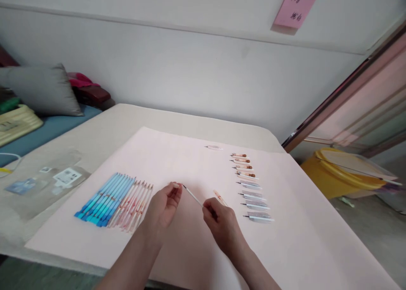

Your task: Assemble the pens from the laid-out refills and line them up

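My right hand (220, 220) is closed around the rear end of a thin white pen refill (194, 197), which slants up to the left. Its dark tip points at my left hand (166, 203), whose thumb and fingers are pinched together right beside it. Whether a small cap or anything else sits in that pinch I cannot make out. A pale pen part with orange marks (220, 197) shows just behind my right hand, partly covered by it. Left of my hands lie a row of blue pens (106, 199) and a row of pink-and-white pens (135, 203), side by side.
On the right of the pale pink sheet (301, 239), several refills with clear pieces (256, 204) lie below several with brown-ended pieces (242, 167). A single refill (214, 147) lies farther back. Plastic packaging (63, 178) is at the left; a yellow bin (336, 176) stands beyond the right edge.
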`<state>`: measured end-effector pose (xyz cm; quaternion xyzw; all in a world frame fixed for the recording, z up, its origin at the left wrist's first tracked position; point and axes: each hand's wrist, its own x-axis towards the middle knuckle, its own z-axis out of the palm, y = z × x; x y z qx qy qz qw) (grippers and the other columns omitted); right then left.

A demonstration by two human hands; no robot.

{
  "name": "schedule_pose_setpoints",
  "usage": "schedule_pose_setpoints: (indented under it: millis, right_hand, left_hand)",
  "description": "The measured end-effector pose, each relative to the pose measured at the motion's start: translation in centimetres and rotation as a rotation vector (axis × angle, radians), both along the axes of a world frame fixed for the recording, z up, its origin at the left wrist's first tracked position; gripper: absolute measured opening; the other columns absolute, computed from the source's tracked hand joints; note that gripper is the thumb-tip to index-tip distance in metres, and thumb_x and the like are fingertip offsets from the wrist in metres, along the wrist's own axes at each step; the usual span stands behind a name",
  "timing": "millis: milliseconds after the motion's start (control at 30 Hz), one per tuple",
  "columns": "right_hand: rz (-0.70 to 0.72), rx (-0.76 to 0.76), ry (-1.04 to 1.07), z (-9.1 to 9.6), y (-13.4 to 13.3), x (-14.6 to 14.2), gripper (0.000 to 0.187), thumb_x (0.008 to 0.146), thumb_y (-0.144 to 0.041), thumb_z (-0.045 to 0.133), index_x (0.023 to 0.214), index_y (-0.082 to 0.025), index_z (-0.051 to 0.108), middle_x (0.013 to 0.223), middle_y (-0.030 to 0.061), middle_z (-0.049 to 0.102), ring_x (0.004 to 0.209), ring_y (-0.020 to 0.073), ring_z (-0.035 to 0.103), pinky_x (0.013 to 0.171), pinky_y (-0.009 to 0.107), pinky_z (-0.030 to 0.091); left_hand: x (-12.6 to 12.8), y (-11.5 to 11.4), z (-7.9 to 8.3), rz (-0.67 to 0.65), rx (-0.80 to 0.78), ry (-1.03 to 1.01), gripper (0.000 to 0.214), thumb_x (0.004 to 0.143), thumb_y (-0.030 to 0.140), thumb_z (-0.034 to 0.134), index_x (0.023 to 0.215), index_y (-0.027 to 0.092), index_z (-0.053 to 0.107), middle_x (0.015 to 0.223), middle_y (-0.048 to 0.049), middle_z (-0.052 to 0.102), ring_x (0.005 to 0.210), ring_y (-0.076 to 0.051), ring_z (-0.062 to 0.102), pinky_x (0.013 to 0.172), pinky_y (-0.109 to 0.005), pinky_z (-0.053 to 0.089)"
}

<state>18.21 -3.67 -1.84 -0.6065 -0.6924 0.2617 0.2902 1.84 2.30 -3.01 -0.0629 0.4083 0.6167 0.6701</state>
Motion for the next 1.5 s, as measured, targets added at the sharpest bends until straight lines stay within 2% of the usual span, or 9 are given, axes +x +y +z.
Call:
schedule_pose_setpoints:
  millis: [200,400,567,733,833,1033,1267,1400,1500]
  right_hand:
    - [0.048,0.039,-0.01,0.1,-0.3,0.1,0.013,0.082,-0.023,0.044,0.071,-0.02,0.05,0.056,-0.0039,0.046,0.049,0.0095,0.039,0.047,0.019,0.029]
    - [0.057,0.03,-0.025,0.5,-0.4,0.6,0.012,0.082,-0.023,0.045,0.072,-0.02,0.05,0.056,-0.0043,0.046,0.05,0.0093,0.039,0.049,0.019,0.029]
    - [0.067,0.022,-0.035,0.4,-0.5,0.6,0.012,0.083,-0.023,0.046,0.072,-0.02,0.05,0.057,-0.0044,0.047,0.052,0.0095,0.04,0.05,0.019,0.03]
    - [0.086,0.023,-0.008,0.0,-0.4,0.4,0.016,0.087,-0.024,0.041,0.074,-0.02,0.05,0.062,-0.0026,0.05,0.055,0.0106,0.042,0.052,0.02,0.031]
    - [0.033,0.01,0.072,-0.2,-0.3,0.2,0.016,0.088,-0.025,0.041,0.075,-0.02,0.049,0.063,-0.0024,0.052,0.055,0.0107,0.044,0.052,0.02,0.032]
    - [-0.094,-0.107,0.295,-0.9,-0.1,-0.1,0.011,0.084,-0.023,0.047,0.073,-0.021,0.047,0.056,-0.0056,0.05,0.043,0.0077,0.04,0.044,0.019,0.03]
    - [-0.081,-0.135,0.427,-1.8,-0.2,-0.8,0.012,0.084,-0.026,0.048,0.073,-0.021,0.046,0.059,-0.0062,0.051,0.037,0.0056,0.04,0.038,0.018,0.031]
    - [-0.095,-0.177,0.446,-1.5,0.0,-1.1,0.014,0.083,-0.028,0.048,0.071,-0.021,0.046,0.058,-0.0064,0.052,0.035,0.0056,0.041,0.035,0.017,0.03]
    - [-0.1,-0.166,0.395,-0.8,0.6,0.2,0.019,0.085,-0.035,0.045,0.073,-0.02,0.048,0.061,-0.0045,0.056,0.035,0.0063,0.043,0.036,0.018,0.032]
  left_hand:
    - [0.0,0.0,0.1,-0.045,0.006,0.02,0.011,0.076,-0.002,0.054,0.075,0.009,0.055,0.073,-0.0083,0.06,0.065,-0.013,0.062,0.056,-0.022,0.056]
    - [-0.1,-0.1,0.1,-0.033,0.021,0.052,0.011,0.074,-0.002,0.055,0.072,0.009,0.055,0.073,-0.0079,0.06,0.065,-0.012,0.061,0.057,-0.021,0.055]
    - [0.2,-0.4,0.3,-0.111,0.06,0.079,0.008,0.076,0.003,0.055,0.079,0.009,0.059,0.078,-0.0092,0.061,0.07,-0.013,0.062,0.059,-0.022,0.053]
    - [1.7,-1.7,0.6,-0.228,0.155,0.115,0.011,0.075,0.007,0.06,0.085,0.011,0.06,0.08,-0.0078,0.061,0.074,-0.014,0.062,0.067,-0.025,0.052]
    - [2.9,-2.8,0.7,-0.333,0.236,0.127,0.013,0.076,0.015,0.062,0.088,0.013,0.059,0.08,-0.0075,0.061,0.074,-0.013,0.061,0.07,-0.026,0.051]
    - [3.5,-3.7,0.6,-0.385,0.316,0.155,0.015,0.079,0.024,0.06,0.089,0.015,0.054,0.081,-0.0071,0.062,0.074,-0.014,0.06,0.073,-0.03,0.049]
    - [3.3,-3.7,0.6,-0.446,0.304,0.143,0.015,0.082,0.028,0.054,0.092,0.019,0.049,0.078,-0.008,0.063,0.069,-0.02,0.063,0.063,-0.035,0.051]
    - [3.3,-3.6,0.4,-0.399,0.245,0.167,0.009,0.081,0.021,0.055,0.087,0.018,0.048,0.074,-0.0079,0.063,0.071,-0.02,0.065,0.064,-0.034,0.052]
    - [3.0,-3.1,0.2,-0.345,0.171,0.151,0.007,0.081,0.014,0.054,0.083,0.017,0.049,0.075,-0.0081,0.064,0.073,-0.018,0.065,0.067,-0.032,0.053]
